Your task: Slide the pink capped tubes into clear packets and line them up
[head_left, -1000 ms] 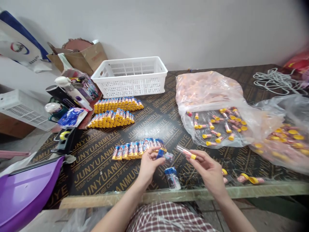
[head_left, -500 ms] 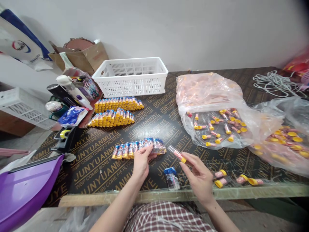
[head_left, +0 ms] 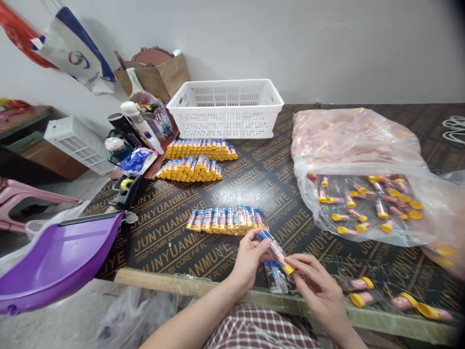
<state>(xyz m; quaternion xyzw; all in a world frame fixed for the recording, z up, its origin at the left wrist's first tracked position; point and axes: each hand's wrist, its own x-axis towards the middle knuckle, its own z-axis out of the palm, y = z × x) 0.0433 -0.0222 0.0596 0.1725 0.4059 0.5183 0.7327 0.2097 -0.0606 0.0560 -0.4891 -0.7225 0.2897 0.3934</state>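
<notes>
Between my two hands, near the table's front edge, is a clear tube [head_left: 278, 253] with pink contents, a blue top and a yellow end. My left hand [head_left: 250, 257] pinches its blue upper end, and my right hand [head_left: 316, 281] holds the yellow lower end. Beneath it lies a stack of blue printed wrappers [head_left: 276, 278]. A row of blue-and-yellow tubes [head_left: 221, 219] lies just beyond my left hand. Several tubes with yellow ends [head_left: 361, 298] rest right of my right hand.
A white basket [head_left: 225, 121] stands at the back, with two stacks of tubes [head_left: 192, 168] before it. An open plastic bag [head_left: 356, 140] with more tubes lies at right. Bottles [head_left: 136, 121], a tape dispenser [head_left: 127, 189] and a purple dustpan [head_left: 61, 261] are at left.
My hands have come together on the tube, which now has a blue piece at its upper end. My left hand has left the row of tubes. The view has turned left.
</notes>
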